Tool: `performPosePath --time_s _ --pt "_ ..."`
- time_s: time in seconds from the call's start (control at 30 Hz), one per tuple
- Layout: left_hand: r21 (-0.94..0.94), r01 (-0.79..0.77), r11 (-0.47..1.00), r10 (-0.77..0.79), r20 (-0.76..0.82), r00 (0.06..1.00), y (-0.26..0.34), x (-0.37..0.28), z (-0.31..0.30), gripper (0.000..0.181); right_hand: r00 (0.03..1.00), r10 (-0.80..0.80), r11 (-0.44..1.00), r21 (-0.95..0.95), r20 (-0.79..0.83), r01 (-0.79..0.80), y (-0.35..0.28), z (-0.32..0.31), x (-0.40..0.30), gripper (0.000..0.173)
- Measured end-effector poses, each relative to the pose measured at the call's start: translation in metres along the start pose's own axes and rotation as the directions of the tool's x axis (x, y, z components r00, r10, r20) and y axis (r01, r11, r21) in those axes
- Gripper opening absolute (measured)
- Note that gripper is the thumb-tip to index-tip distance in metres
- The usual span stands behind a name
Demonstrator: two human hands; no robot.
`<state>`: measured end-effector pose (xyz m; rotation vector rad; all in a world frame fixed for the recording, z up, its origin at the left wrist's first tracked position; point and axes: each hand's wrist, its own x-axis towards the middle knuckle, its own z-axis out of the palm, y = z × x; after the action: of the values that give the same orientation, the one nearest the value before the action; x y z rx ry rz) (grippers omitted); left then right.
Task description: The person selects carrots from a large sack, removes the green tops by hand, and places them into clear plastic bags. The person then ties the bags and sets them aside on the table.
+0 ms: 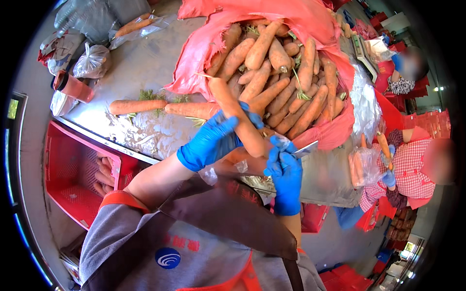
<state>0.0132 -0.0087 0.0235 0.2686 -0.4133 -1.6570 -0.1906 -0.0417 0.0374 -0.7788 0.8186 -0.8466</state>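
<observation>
My left hand (214,136), in a blue glove, grips a large carrot (236,116); its thin tail points up and left, its thick end towards my other hand. My right hand (285,171), also gloved in blue, is closed on a knife whose short metal blade (305,149) sticks out to the right; its handle is hidden by the fingers. Beyond both hands lies an open red woven sack (193,72) full of carrots (278,56), some with green stem stubs. Two more carrots (138,107) lie end to end on the metal table (145,134).
Below the table's left edge stands a red plastic crate (72,171) with carrots inside. A pink bottle (74,87) and knotted plastic bag (91,63) are at the upper left. To the right, a co-worker (411,163) holds a carrot beside a clear bag of carrots (360,165).
</observation>
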Motion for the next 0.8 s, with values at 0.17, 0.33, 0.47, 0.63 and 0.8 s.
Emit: performPosePath --time_s 0.17,0.33,0.47,0.63,0.8 --pt "0.885 0.035 0.463 -0.220 0.077 0.973 -0.033 0.000 -0.009 0.051 0.960 -0.128 0.903 0.430 0.250 0.009 -0.010 -0.044 -0.008 0.033" --pt "0.813 0.156 0.560 -0.261 -0.005 0.965 -0.040 -0.001 -0.008 0.050 0.981 -0.142 0.990 -0.044 -0.133 0.137 -0.016 -0.039 -0.026 0.032" --pt "0.897 0.051 0.440 -0.217 0.051 0.975 -0.045 0.003 -0.009 0.046 0.942 -0.317 0.885 -0.390 -0.108 0.253 -0.008 -0.011 -0.022 0.027" --pt "0.958 0.004 0.287 -0.154 0.042 0.987 -0.052 -0.003 -0.024 0.042 0.967 -0.165 0.965 -0.235 -0.195 0.118 -0.003 -0.007 -0.013 0.022" --pt "0.965 -0.149 0.218 -0.097 0.173 0.980 -0.049 -0.001 -0.017 0.038 0.963 0.067 0.997 0.041 -0.262 -0.058 0.004 -0.013 -0.005 0.023"
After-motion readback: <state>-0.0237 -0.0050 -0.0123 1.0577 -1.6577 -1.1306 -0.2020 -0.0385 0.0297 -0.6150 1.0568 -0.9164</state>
